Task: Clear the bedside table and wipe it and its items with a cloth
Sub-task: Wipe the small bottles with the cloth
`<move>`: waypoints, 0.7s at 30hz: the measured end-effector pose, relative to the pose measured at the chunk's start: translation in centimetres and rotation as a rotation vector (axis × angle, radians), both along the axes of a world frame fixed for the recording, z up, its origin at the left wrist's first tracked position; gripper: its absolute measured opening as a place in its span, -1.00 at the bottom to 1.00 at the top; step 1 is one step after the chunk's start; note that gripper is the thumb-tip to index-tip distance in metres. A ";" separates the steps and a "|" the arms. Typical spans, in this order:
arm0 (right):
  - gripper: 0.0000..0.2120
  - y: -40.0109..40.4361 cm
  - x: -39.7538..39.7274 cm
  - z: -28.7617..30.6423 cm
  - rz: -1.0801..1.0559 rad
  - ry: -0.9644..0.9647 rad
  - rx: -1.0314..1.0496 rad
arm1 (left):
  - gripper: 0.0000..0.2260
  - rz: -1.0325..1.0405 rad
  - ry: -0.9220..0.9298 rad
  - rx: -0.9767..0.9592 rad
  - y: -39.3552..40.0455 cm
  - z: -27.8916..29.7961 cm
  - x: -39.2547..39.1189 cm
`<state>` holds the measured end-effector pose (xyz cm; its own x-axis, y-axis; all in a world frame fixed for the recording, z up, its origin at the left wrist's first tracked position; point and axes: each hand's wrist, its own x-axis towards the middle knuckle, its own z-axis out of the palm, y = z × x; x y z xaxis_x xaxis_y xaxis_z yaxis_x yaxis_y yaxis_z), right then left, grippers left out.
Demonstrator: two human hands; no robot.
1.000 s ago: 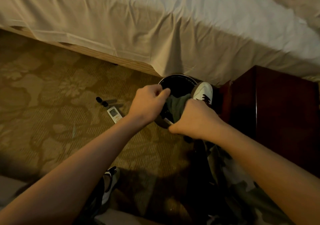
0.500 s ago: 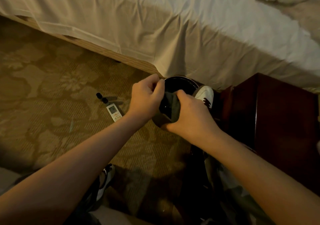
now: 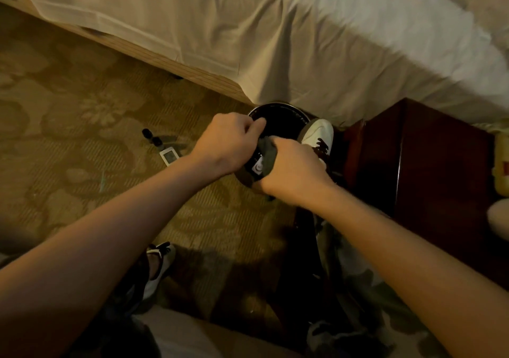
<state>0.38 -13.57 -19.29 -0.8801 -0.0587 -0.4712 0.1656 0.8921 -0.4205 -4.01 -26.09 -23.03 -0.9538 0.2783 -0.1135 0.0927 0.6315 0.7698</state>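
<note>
Left hand (image 3: 228, 143) and right hand (image 3: 292, 170) cover most of the small dark item with a white label (image 3: 257, 168) and the cloth (image 3: 268, 151); can't tell what the item is, and the fingertips are hidden behind it. Bin (image 3: 278, 115) near rim is blocked by the hands, inside too dark to read. Remote (image 3: 169, 156) is part-hidden by the left forearm, the two black bits (image 3: 153, 136) beside it too small to identify, and the yellow thing (image 3: 501, 162) on the table (image 3: 440, 170) is cut off at the right edge.
</note>
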 end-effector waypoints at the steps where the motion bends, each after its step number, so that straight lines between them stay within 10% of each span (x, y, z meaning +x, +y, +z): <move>1: -0.57 -0.2 0.3 0.1 -0.007 -0.007 -0.012 | -0.56 0.012 0.014 0.032 0.1 -0.1 0.2; 9: -0.81 0.3 0.8 2.1 -0.501 -0.949 -1.383 | -0.69 0.093 0.107 0.754 -1.1 0.9 -0.1; 14: -0.47 -0.4 -0.6 1.3 -0.792 -0.624 -1.209 | -0.70 0.223 0.313 0.576 -1.4 0.2 -0.5; 21: -0.50 0.2 -0.7 0.2 -1.127 -0.289 -0.912 | -0.75 0.034 0.564 -0.045 -1.4 -0.1 -0.2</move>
